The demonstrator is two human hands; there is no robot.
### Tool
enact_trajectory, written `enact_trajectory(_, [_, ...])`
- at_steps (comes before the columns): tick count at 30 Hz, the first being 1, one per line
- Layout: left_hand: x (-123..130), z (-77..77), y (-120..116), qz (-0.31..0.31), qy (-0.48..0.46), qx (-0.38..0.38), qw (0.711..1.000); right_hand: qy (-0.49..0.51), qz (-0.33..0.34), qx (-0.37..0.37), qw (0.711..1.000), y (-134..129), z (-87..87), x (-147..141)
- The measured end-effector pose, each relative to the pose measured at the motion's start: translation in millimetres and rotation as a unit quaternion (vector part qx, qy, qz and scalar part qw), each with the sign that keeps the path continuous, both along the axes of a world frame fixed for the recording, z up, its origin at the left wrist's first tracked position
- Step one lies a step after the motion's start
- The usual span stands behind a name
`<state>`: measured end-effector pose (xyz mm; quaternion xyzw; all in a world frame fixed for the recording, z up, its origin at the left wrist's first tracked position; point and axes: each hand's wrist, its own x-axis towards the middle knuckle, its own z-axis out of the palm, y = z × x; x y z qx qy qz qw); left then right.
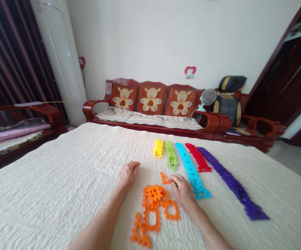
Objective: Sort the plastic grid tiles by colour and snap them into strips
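Nearest, on a cream quilted cover [49, 180], lies an orange toothed triangular plastic frame [135, 234], beside an orange toothed square plastic frame [157, 219]. Farther up are a loose pile of orange toothed plastic pieces [154, 193] and, at its right, an orange plastic frame with a rounded opening [178, 213].

The right hand [183, 189] pinches a small orange triangular plastic piece [164, 178] just above and right of the pile. The left hand [129, 174] is clenched, fingertips together, near the pile's upper left; whether it grips anything small cannot be told.

To the right, five bands of toothed plastic pieces lie side by side: long purple [231, 182], long light-blue [190, 168], shorter red [198, 158], light-green [170, 154] and short yellow [158, 148]. The purple band's near end is well inside the cover's right edge. The cover spreads broadly left of the left forearm, and its far edge runs beyond the bands.

Past that edge stands a dark red wooden sofa [150, 125] with three brown bear-patterned cushions [152, 99]. A red heart-shaped wall fitting [190, 68] carries marks too small to read.
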<state>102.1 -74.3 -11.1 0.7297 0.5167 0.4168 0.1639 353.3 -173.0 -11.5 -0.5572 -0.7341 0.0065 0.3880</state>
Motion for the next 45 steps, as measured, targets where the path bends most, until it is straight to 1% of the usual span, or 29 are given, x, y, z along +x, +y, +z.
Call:
enact_trajectory(4, [0, 2.7, -2, 0.000, 0.005, -0.004, 1.000, -0.016, 0.020, 0.008, 1.000, 25, 10.7, -13])
enact_trajectory(7, [1, 3.3, -2, 0.001, 0.004, -0.006, 1.000, -0.020, 0.017, 0.004, 1.000, 42, 16.6, -19])
enact_trajectory(9, [0, 3.1, -1, 0.003, 0.005, -0.008, 1.000, -0.019, 0.018, 0.000, 1.000, 48, 17.0, -21])
enact_trajectory(11, [0, 2.5, -1, 0.002, 0.006, -0.009, 1.000, -0.011, 0.024, 0.007, 1.000, 48, 15.6, -21])
enact_trajectory(15, [0, 2.6, -1, -0.001, 0.004, -0.010, 1.000, 0.023, 0.050, 0.010, 0.998, 33, 15.8, -21])
enact_trajectory(17, [0, 4.1, -2, 0.000, 0.006, -0.015, 1.000, 0.044, 0.058, 0.000, 0.997, 19, 20.5, -23])
enact_trajectory(20, [0, 7.2, -4, 0.003, 0.004, -0.023, 1.000, 0.055, 0.082, 0.002, 0.995, -7, 32.3, -31])
enact_trajectory(23, [0, 8.9, -4, 0.006, -0.018, -0.044, 0.999, 0.022, 0.151, -0.010, 0.988, -33, 42.9, -46])
enact_trajectory(26, [-2, 8.3, 1, 0.030, -0.039, -0.073, 0.996, -0.034, 0.217, -0.035, 0.975, -49, 45.7, -61])
enact_trajectory(28, [-8, 7.8, 6, 0.062, -0.048, -0.087, 0.993, -0.065, 0.242, -0.044, 0.967, -52, 44.5, -66])
enact_trajectory(31, [-25, 9.7, 15, 0.121, -0.049, -0.097, 0.987, -0.084, 0.248, -0.045, 0.964, -52, 45.3, -69])
enact_trajectory(33, [-40, 12.7, 17, 0.167, -0.038, -0.094, 0.981, -0.083, 0.253, -0.049, 0.963, -55, 50.3, -71])
enact_trajectory(35, [-56, 16.1, 17, 0.210, -0.022, -0.088, 0.974, -0.081, 0.274, -0.064, 0.956, -60, 57.8, -75])
enact_trajectory(37, [-66, 18.7, 15, 0.239, -0.006, -0.085, 0.967, -0.086, 0.302, -0.087, 0.945, -67, 64.6, -81])
enact_trajectory(40, [-71, 20.5, 12, 0.251, 0.013, -0.085, 0.964, -0.101, 0.328, -0.109, 0.933, -75, 68.6, -89])
enact_trajectory(45, [-66, 20.6, 10, 0.250, 0.037, -0.075, 0.964, -0.110, 0.333, -0.123, 0.928, -78, 62.0, -94])
